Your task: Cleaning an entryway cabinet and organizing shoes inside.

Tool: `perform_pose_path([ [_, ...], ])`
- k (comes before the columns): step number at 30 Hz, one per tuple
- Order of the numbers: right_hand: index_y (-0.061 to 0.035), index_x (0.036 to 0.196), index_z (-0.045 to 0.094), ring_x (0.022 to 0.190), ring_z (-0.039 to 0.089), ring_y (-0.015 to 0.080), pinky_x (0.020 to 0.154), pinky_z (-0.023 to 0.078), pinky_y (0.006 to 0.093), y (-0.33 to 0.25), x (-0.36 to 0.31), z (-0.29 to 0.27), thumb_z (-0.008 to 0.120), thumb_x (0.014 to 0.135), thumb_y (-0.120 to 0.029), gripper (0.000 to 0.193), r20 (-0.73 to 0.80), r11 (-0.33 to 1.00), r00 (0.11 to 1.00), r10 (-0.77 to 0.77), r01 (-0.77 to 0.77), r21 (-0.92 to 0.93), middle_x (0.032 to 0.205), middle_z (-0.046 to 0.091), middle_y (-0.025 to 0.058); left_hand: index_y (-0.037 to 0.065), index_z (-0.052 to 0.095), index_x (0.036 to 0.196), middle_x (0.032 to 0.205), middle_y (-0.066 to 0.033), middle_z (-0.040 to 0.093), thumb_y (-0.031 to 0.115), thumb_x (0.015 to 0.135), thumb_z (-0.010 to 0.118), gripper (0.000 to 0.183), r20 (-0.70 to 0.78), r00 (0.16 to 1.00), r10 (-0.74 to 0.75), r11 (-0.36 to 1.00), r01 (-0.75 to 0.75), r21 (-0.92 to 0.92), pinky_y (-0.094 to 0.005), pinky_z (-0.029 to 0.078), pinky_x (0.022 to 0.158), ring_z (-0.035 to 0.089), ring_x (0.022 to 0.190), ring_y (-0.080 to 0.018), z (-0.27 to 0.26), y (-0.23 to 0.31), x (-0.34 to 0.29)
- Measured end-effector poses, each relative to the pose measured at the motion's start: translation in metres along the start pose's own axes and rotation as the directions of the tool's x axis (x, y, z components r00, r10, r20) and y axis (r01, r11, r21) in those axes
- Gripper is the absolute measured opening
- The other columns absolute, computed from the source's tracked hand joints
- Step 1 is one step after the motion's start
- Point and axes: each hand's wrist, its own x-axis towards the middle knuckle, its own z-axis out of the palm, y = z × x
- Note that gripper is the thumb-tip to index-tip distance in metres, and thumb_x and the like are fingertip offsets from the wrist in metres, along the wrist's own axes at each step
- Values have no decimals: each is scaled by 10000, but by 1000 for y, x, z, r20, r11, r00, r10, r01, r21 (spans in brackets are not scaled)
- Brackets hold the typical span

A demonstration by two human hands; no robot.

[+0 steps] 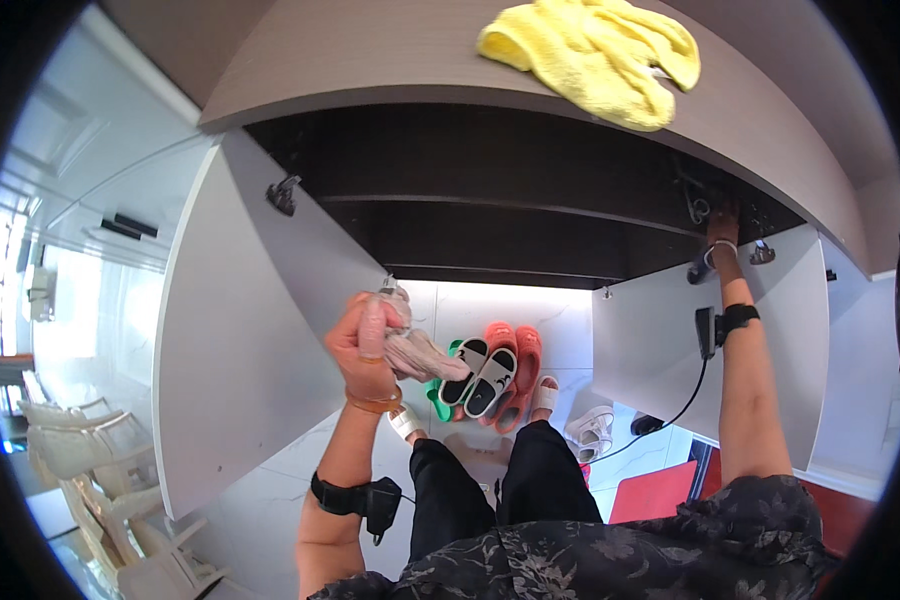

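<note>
My left hand [362, 345] is closed around a crumpled, pinkish-white cloth [420, 352], held in front of the open left cabinet door [260, 330]. One end of the cloth hangs toward the slippers below. At the right, my right hand [722, 222] reaches into the dark cabinet [490, 228], close to its right end. Shadow hides those fingers, so their grip is not visible. Beside them is a dim, curly-edged shape [698, 205] that I cannot make out. A yellow cloth [600, 55] lies bunched on the cabinet's top.
Below the cabinet, black-and-white slides [492, 382], coral slippers [526, 360] and a green slipper [437, 402] sit on the tiles. The right door [730, 330] also stands open. White shoes [592, 432] and a red panel [652, 492] are at my right, cream chairs [85, 440] at the left.
</note>
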Motion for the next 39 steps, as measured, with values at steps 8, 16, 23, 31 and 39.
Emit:
perform_pose_path([
  [8, -328, 1305, 377, 1254, 337, 277, 991, 275, 509, -250, -8, 7, 373, 830, -480, 499, 208, 848, 959, -195, 271, -456, 1391, 323, 17, 17, 466, 614, 671, -28, 467, 224, 876, 456, 334, -51, 996, -68, 993, 73, 96, -248, 351, 640, 418, 658, -116, -38, -17, -34],
  [16, -361, 1152, 531, 1236, 298, 320, 1014, 198, 529, -509, -94, -30, 502, 751, -484, 421, 201, 838, 819, -537, 492, 234, 1347, 367, 22, -11, 519, 621, 666, -57, 494, 148, 868, 468, 298, -155, 980, -127, 990, 136, 48, -272, 366, 684, 454, 710, -159, -58, -24, -39],
  [23, -282, 1062, 603, 1102, 426, 292, 890, 379, 451, -487, -106, -26, 589, 686, -300, 377, -46, 621, 761, -647, 561, 547, 1218, 472, 18, 28, 467, 642, 665, -12, 464, 222, 899, 442, 323, -142, 985, -98, 985, 117, 129, -254, 364, 633, 416, 645, -103, -29, -21, -29],
  [31, -228, 1202, 503, 1091, 459, 296, 909, 368, 420, -225, -72, -47, 565, 714, -229, 491, 29, 877, 893, -450, 435, 202, 1258, 460, 71, 24, 477, 649, 661, -12, 469, 214, 898, 455, 314, -82, 984, -156, 978, 166, 126, -246, 358, 613, 414, 634, -103, 5, -42, -38],
  [39, -214, 1324, 330, 1215, 336, 373, 978, 329, 467, -17, 60, 10, 432, 850, -355, 505, 256, 883, 966, -43, 157, -442, 1398, 264, 82, 17, 469, 636, 669, -19, 483, 219, 893, 467, 327, -7, 984, -181, 974, 180, 135, -238, 362, 632, 422, 650, -98, 45, -59, -52],
])
